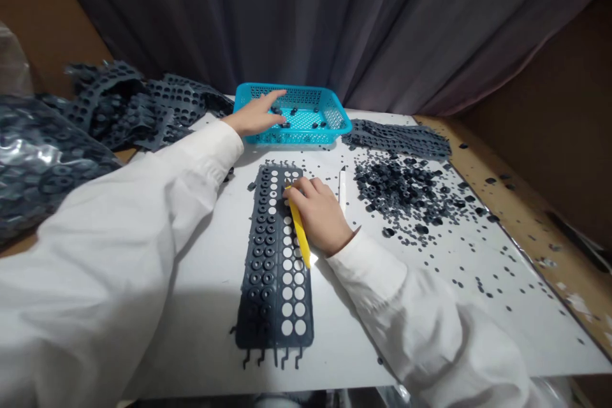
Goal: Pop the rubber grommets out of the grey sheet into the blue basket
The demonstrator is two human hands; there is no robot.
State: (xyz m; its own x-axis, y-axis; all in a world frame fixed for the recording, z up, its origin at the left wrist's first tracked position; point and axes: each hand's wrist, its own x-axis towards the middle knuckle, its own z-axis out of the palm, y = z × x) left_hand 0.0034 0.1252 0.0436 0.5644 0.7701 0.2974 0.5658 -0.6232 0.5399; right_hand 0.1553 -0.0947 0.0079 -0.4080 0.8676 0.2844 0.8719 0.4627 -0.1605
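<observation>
Splayed left hand [257, 117] over blue basket [306, 138], right hand [325, 215] tight around yellow tool [301, 234], white tool [342, 190] and black pile [404, 183] alongside

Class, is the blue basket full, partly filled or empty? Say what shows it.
Partly filled: a few black pieces lie scattered in the blue basket, with bare mesh floor between them; the left hand hides part.

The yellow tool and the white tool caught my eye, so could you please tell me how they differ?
Pose: the yellow tool is held at a slant in the right hand; the white tool lies on the table.
Place: the yellow tool is over the dark sheet; the white tool is between that sheet and the black pile.
Both look long and slim.
</observation>
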